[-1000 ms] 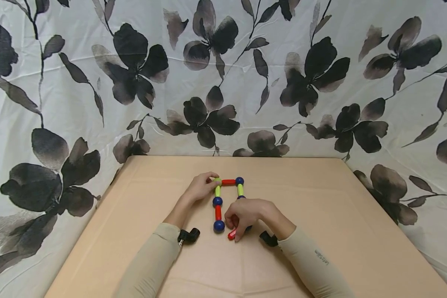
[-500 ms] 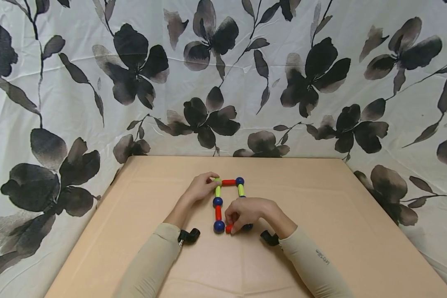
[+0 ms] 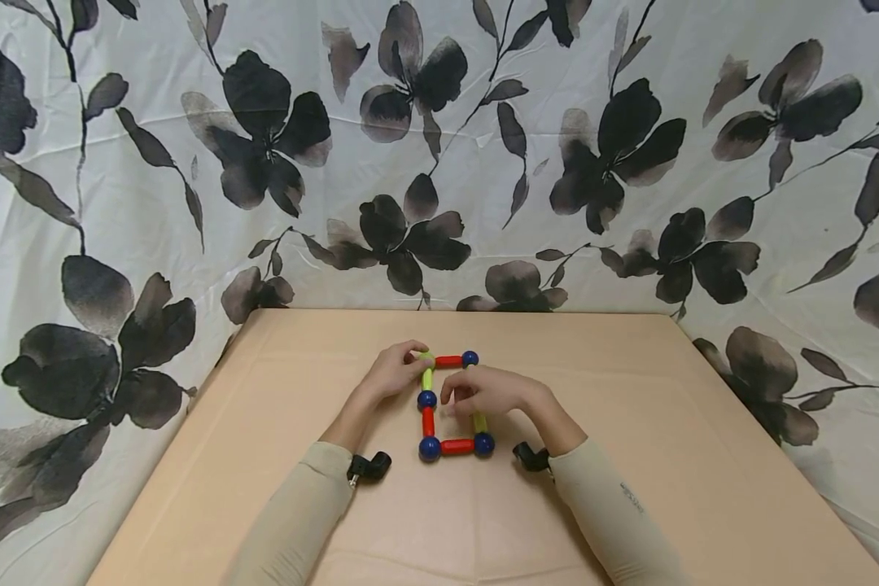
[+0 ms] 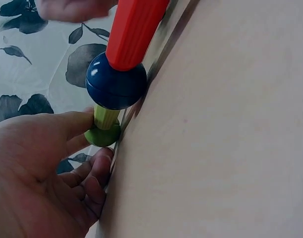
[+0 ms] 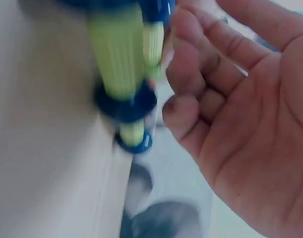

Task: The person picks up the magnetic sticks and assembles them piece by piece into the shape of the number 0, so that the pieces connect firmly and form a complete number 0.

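Magnetic rods and balls form a rectangle on the table. Its far-left corner is a green ball [image 4: 102, 136], which my left hand [image 3: 395, 369] pinches between thumb and fingers. A red rod [image 3: 457, 447] lies across the near side, touching the near-left blue ball [image 3: 430, 448] and the near-right blue ball [image 3: 483, 444]. My right hand [image 3: 496, 391] hovers over the right side with loosely curled fingers and nothing in them. It hides part of that side in the head view; the right wrist view shows a yellow-green rod [image 5: 116, 54] there, blurred, beside the fingers.
The tan tabletop [image 3: 264, 521] surrounds the rectangle. A white cloth with dark flowers [image 3: 513, 49] hangs behind the table's far edge. Each wrist wears a small black camera, the left camera [image 3: 369, 466] and the right camera [image 3: 531, 457].
My right hand brought the near red rod level between the two near blue balls, let it go and moved up and away along the right side. The left hand stayed at the green ball.
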A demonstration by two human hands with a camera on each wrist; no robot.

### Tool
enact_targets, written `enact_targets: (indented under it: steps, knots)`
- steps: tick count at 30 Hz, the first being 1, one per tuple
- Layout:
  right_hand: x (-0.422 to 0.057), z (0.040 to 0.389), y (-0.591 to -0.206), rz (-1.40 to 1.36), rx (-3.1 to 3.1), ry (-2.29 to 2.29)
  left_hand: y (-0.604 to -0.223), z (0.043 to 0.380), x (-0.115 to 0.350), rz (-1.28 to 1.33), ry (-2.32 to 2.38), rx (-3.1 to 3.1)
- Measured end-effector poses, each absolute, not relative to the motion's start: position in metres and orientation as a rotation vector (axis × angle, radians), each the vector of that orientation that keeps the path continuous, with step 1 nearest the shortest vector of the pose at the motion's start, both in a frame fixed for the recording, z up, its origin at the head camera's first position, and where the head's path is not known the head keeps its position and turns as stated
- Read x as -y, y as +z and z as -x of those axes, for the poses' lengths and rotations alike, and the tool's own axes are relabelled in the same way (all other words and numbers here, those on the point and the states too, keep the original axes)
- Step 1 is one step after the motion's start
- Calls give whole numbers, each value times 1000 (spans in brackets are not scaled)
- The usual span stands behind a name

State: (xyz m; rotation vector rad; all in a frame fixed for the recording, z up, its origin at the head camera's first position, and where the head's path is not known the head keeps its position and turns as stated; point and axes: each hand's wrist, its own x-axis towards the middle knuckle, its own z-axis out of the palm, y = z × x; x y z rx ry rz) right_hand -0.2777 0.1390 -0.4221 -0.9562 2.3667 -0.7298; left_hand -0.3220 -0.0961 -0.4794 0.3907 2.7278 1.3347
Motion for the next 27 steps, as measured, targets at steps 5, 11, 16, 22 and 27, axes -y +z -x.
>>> enact_targets:
  steps: [5, 11, 16, 22, 27]
  knots:
    - [-166, 303, -429, 731, -2433, -863, -482, 322, 105, -409, 1409, -2602]
    - [-181, 314, -444, 648, -2297, -914, -474, 322, 120, -755, 1305, -2283]
    - [-181, 318, -454, 653, -2289, -966, -462, 318, 121, -908, 1075, -2147]
    - [-181, 318, -460, 615, -2236, -1052, -456, 311, 116, -885, 1010, -2168]
    - [-179, 318, -462, 615, -2199, -1105, -458, 309, 116, -808, 1058, -2231]
